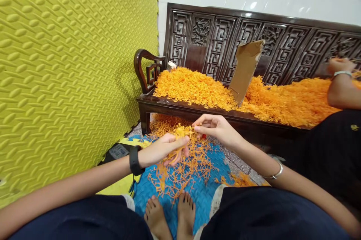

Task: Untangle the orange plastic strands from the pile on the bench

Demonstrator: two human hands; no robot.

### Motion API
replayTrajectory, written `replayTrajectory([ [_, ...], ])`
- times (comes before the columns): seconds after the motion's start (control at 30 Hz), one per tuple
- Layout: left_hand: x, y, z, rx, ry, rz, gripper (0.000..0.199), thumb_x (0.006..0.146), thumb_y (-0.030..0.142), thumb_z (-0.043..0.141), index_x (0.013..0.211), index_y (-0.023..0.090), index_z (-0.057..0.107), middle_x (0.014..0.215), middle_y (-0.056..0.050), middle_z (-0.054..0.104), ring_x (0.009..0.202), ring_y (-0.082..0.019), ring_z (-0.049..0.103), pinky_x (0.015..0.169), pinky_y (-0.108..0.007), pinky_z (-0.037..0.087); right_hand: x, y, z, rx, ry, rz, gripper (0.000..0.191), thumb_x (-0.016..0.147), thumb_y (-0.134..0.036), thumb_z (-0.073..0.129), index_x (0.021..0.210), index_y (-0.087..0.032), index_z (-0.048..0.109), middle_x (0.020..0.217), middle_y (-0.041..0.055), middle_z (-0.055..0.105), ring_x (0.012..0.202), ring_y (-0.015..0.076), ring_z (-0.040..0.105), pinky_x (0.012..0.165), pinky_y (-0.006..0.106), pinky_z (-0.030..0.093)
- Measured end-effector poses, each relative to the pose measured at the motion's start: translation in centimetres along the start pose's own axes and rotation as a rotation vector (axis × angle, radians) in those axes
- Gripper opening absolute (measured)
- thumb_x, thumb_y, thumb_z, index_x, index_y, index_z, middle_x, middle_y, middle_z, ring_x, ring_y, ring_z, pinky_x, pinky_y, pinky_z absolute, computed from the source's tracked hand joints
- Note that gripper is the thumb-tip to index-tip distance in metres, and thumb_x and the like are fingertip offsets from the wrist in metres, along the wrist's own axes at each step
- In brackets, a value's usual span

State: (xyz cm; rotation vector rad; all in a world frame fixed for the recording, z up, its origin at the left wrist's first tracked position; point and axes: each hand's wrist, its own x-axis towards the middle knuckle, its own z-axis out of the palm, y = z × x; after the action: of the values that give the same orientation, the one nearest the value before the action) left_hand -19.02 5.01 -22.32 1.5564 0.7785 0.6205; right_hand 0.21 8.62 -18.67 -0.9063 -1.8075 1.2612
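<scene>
My left hand (169,149), with a black band on its wrist, is closed around a yellow-orange stringy plastic piece (182,131) with thin branching strands. Close to its right, my right hand (211,129) pinches thumb against fingertips at the edge of that piece. What sits in the pinch is too small to make out. Beneath both hands, loose orange strands (194,161) lie scattered over a blue foam mat (217,157). A small red spot shows under my right fingers; its kind is unclear.
A dark carved wooden bench (180,108) bears heaps of orange plastic pieces (194,87), parted by an upright cardboard piece (246,69). Yellow foam mat (70,63) stands along the left. At the right is another person's arm (341,85). My bare feet (186,210) rest below.
</scene>
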Motion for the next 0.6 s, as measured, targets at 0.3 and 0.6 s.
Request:
replayTrajectory([
  [0.3,0.5,0.8,0.3,0.118,0.208,0.126,0.040,0.086,0.041,0.042,0.057,0.014,0.046,0.037,0.009,0.030,0.035,-0.004,0.024,0.038,-0.016,0.020,-0.2,0.4,-1.4,0.000,0.329,-0.188,0.017,0.066,-0.027,0.069,0.065,-0.013,0.059,0.056,-0.0007,0.057,0.049,0.0062,0.052,0.050,0.021,0.043],
  [0.6,-0.6,3.5,1.6,0.046,0.245,0.227,0.039,0.088,0.037,0.040,0.056,0.015,0.045,0.037,0.009,0.030,0.035,-0.003,0.024,0.036,-0.015,0.020,-1.4,-2.5,-1.4,-0.115,0.466,-0.455,0.010,0.071,-0.023,0.067,0.069,-0.017,0.058,0.064,-0.0017,0.057,0.051,0.0054,0.050,0.048,0.019,0.042],
])
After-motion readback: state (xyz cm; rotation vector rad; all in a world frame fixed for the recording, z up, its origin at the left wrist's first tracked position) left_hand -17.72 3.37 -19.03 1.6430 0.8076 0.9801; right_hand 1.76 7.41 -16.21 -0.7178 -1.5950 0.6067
